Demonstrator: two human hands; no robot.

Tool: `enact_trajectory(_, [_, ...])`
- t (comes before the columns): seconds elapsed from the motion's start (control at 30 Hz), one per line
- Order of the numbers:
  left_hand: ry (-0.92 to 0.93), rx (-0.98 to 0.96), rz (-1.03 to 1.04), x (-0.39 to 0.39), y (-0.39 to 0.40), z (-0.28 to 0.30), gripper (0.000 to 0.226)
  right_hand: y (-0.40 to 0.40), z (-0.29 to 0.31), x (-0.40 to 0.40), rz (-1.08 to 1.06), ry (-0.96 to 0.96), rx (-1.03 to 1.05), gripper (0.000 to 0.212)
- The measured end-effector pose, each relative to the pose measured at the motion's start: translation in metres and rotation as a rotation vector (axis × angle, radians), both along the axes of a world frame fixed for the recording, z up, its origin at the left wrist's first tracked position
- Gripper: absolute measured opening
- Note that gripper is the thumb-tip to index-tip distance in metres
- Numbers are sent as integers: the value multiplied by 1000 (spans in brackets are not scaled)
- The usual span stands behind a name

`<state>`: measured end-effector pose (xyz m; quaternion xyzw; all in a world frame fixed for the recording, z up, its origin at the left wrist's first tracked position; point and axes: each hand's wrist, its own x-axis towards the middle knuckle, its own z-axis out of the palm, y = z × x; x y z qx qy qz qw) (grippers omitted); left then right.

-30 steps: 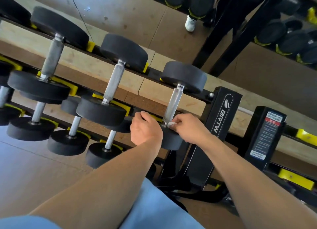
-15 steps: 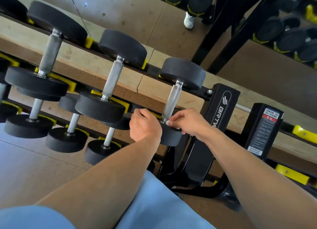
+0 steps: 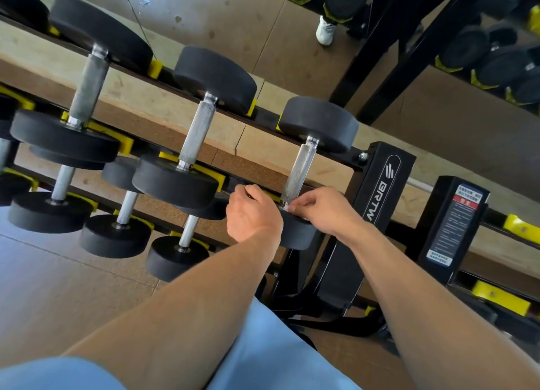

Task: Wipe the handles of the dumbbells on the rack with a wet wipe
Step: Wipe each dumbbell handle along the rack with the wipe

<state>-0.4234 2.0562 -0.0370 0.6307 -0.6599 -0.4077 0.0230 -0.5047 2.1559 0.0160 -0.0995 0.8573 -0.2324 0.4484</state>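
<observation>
**Wipe at the foot of the end handle**

Since the earlier frames little has moved: both hands have stayed at the near end of the rightmost top-row handle, with only a small shift of the view.

The right hand point(image 3: 324, 211) pinches a small white wipe point(image 3: 287, 208) between thumb and fingers, pressed where the handle point(image 3: 298, 170) meets the near weight point(image 3: 295, 232). The left hand point(image 3: 252, 214) is curled just beside it, close to the same weight; whether it grips anything cannot be told, since its fingers are turned away. The dumbbell lies on the top tier of the rack point(image 3: 380, 182), at its right end.

By the look of it, the step in hand is wiping this handle, starting at its near end. The next move likely calls for wrapping the wipe round the knurled bar and drawing it up toward the far weight, then passing on to the next handle point(image 3: 197, 129) to the left.

The rack's black upright bears "BRTW" in white with a logo above. A second black post point(image 3: 454, 220) carries a warning label with a red band; its print is too small to read.
</observation>
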Motion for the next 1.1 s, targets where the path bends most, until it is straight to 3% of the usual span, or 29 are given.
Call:
enact_trajectory(0.2, [8, 13, -1, 1, 0, -2, 39, 5, 16, -7, 164, -19, -28, 21])
enact_trajectory(0.33, [10, 6, -10, 1, 0, -1, 40, -2, 10, -6, 245, 91, 24, 21])
enact_trajectory(0.47, [7, 12, -13, 1, 0, -1, 39, 1, -5, -10, 387, 214, 217, 18])
enact_trajectory(0.67, [9, 11, -20, 1, -1, -1, 37, 3, -3, -18, 40, 209, -10, 10])
enact_trajectory(0.83, [8, 6, -22, 1, 0, -1, 40, 7, -6, -10, 218, 35, 85, 17])
enact_trajectory(1.03, [10, 24, -26, 2, -1, -2, 40, 26, -13, -23, -75, 177, -3, 12])
enact_trajectory(1.1, [3, 35, -27, 1, -1, 0, 40, 18, -16, -16, 8, 110, -9, 11])
